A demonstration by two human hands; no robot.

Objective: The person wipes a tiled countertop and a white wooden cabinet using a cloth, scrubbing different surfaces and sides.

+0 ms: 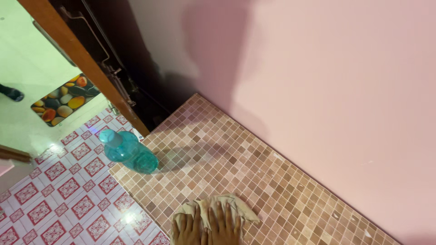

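Our left hand [185, 229] and right hand [225, 225] press flat, fingers spread, side by side on the beige cloth [217, 209] — the teal bottle [128, 150] stands up-left, nearer the left.

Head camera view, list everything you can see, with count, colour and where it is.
Bottle: one, teal plastic, standing at the mosaic counter's left edge.
Cloth: one, beige, crumpled on the counter under the hands.
Mosaic counter: one, brown and tan small tiles, along the wall.
Wall: pink, behind the counter.
Floor tiles: red and white pattern, lower left.
Door frame: brown wood, upper left.
Mat: one, pebble print, beyond the doorway.
Left hand: flat on the cloth.
Right hand: flat on the cloth.
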